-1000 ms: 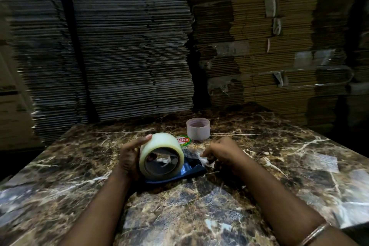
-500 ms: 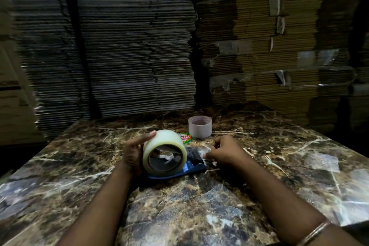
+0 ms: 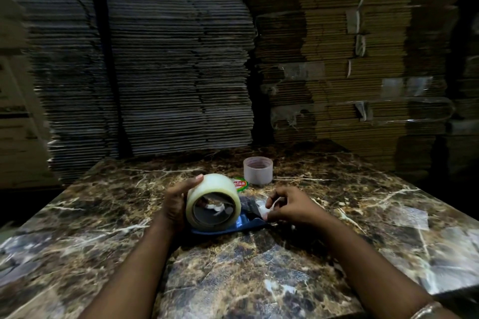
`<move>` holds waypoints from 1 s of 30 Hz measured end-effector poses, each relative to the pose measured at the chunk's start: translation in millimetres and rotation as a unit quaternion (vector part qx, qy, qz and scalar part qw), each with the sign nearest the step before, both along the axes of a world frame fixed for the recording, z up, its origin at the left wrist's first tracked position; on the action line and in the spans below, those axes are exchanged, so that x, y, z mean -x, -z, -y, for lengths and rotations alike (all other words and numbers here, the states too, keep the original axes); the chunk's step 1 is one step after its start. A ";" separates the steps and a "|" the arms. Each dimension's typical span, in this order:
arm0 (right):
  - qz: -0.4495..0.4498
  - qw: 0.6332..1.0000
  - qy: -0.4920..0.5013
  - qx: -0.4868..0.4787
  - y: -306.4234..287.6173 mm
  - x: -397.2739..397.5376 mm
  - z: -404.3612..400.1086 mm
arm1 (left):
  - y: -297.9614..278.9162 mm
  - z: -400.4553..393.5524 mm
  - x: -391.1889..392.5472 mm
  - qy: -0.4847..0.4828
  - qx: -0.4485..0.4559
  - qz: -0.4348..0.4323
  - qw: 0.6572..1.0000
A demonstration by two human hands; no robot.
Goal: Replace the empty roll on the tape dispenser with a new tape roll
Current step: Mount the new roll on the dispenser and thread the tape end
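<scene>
- Left hand (image 3: 176,204) grips tape roll (image 3: 212,201), sat on blue dispenser (image 3: 233,225) mid-table.
- Right hand (image 3: 290,206) pinches loose tape end at dispenser front.
- Empty core (image 3: 258,170) stands behind, w/ sticker (image 3: 240,184) beside.
- Marble table (image 3: 259,280); flat cardboard stacks (image 3: 176,59) behind, dim room.

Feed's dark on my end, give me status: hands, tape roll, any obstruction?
Left hand gripping new tape roll on blue dispenser. Right hand pinching the loose tape end at dispenser front. Empty core set aside behind; nothing blocking.
</scene>
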State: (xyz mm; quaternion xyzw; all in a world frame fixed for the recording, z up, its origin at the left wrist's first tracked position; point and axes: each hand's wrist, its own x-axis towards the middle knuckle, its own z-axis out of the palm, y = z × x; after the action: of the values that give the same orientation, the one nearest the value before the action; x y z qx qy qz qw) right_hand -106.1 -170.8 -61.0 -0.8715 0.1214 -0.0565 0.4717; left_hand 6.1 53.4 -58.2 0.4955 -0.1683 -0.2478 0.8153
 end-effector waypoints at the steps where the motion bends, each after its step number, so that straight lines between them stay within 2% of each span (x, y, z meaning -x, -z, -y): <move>1: 0.011 1.000 0.005 -0.024 1.1 1.1 -0.5 | 1.6 -0.1 -1.0 -0.013 0.004 -0.003 1.000; 3: 0.060 0.996 0.036 -0.048 4.6 2.1 -3.1 | 2.2 0.0 -0.5 -0.039 0.022 -0.009 0.999; 6: 0.131 0.987 0.035 0.081 9.7 3.6 -8.1 | 0.4 0.4 1.2 -0.068 0.084 0.009 0.994; 9: 0.101 0.975 -0.053 0.189 13.0 6.0 -12.7 | 3.7 1.9 -2.5 -0.104 0.106 0.013 0.989; 11: 0.085 0.962 -0.070 0.251 16.9 2.7 -13.3 | 10.4 -3.2 -7.5 -0.112 0.070 0.021 0.991; 14: 0.066 0.959 -0.045 0.273 21.2 -2.6 -13.4 | 17.6 -29.9 -8.9 -0.073 -0.038 0.069 0.994; 17: 0.047 0.953 -0.051 0.294 21.6 -7.0 -12.8 | 27.3 -56.0 -9.6 -0.032 -0.106 0.135 0.985; 19: 0.045 0.955 -0.055 0.288 21.0 -7.3 -12.8 | 32.4 -65.1 -9.1 0.001 -0.168 0.228 0.959; 21: 0.045 0.956 -0.059 0.285 19.9 -6.3 -13.3 | 36.3 -65.1 -10.5 0.002 -0.289 0.348 0.892; 22: 0.046 0.955 -0.059 0.286 19.5 -5.9 -13.6 | 36.6 -64.2 -11.0 -0.008 -0.336 0.376 0.864; 23: 0.045 0.956 -0.057 0.286 19.0 -5.5 -13.6 | 37.7 -63.4 -12.2 -0.019 -0.357 0.386 0.850; 27: 0.038 0.955 -0.054 0.290 22.8 -8.3 -12.3 | 45.2 -64.0 -22.5 -0.034 -0.394 0.405 0.824; 30: 0.043 0.960 -0.042 0.274 27.1 -7.2 -10.5 | 46.7 -63.2 -20.1 -0.022 -0.395 0.402 0.826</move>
State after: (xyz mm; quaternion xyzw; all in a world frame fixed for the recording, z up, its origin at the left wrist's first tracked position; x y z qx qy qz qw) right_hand -98.9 -160.3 -88.2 -0.9684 0.0441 -0.1054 0.2216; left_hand 26.1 116.7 -104.9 0.8345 -0.3576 -0.0539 0.4157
